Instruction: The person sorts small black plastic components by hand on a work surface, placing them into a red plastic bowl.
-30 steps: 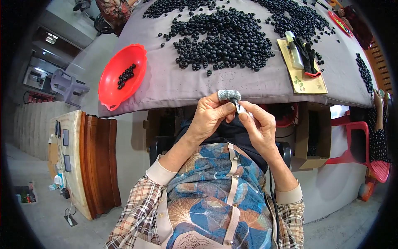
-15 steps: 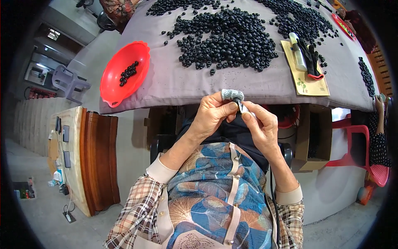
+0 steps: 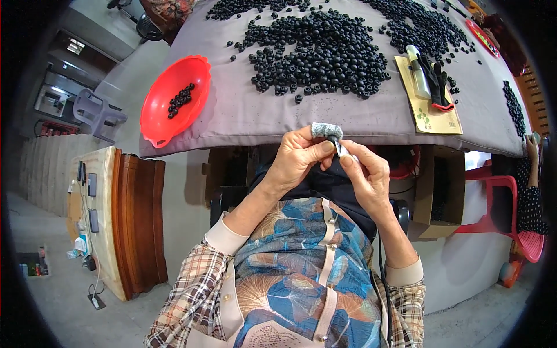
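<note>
My left hand [image 3: 299,156] is closed in a pinch just past the table's near edge, with a grey cloth sleeve [image 3: 326,130] around its index finger. A small black bead [image 3: 333,138] shows between its fingertips, mostly covered. My right hand [image 3: 369,174] is closed on a small pale tool with a pointed metal blade [image 3: 339,148]. The blade's tip touches or nearly touches the bead; the handle is hidden by my fingers. Ahead, a large pile of black beads [image 3: 325,55] lies on the grey tablecloth [image 3: 232,119]. A red scalloped bowl [image 3: 156,119] at left holds several black beads.
At right, a yellow card [image 3: 432,122] bears a clear tube [image 3: 419,78] and a black glove [image 3: 432,81]. An open cardboard box [image 3: 444,214] stands below the table. Another person's arm [image 3: 531,168] is at the far right by a red chair [image 3: 493,203]. A wooden cabinet [image 3: 139,220] stands left.
My hands stay together in nearly the same place. The blade has turned slightly against the bead, and its dark edge shows more now.
</note>
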